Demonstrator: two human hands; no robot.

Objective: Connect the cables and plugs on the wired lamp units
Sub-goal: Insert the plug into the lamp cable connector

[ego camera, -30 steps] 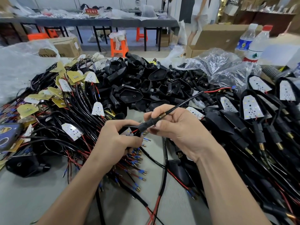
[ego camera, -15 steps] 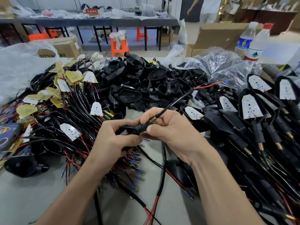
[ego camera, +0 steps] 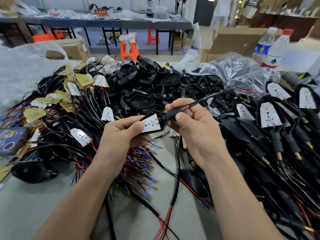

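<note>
At the far left a clear plastic bag [ego camera: 20, 75] lies bunched on the grey table [ego camera: 34, 210]. Nearer, a phone [ego camera: 12, 141] sits at the left edge, partly on the wiring. Just nearer again, an empty black housing [ego camera: 32, 172] rests on the table. To its right spreads a heap of LED boards [ego camera: 72, 103], white and yellow, each trailing black cable. Red and blue wire ends [ego camera: 138, 163] with brass tips fan out beneath the left wrist.

The left hand [ego camera: 121, 134] is curled round the wide end of a lamp unit [ego camera: 151, 122], with the thumb along its top edge and the white dotted board facing up. The unit is held in the air at the middle of the scene, above the wire ends. The right hand [ego camera: 195, 134] pinches the black stem [ego camera: 170, 116] at the unit's narrow end between thumb and fingers. A brass collar [ego camera: 185, 107] shows just past the fingers, and a black cable [ego camera: 209, 98] runs from it toward the far right.

Beyond the hands lies a pile of empty black shells [ego camera: 147, 89]. To the right of them, crumpled clear bags [ego camera: 239, 70] hold small black parts. On the right, assembled lamp units [ego camera: 270, 116] lie in a row, boards up and stems pointing near. Two water bottles [ego camera: 275, 47] stand at the far right beside a cardboard box [ego camera: 239, 38].
</note>
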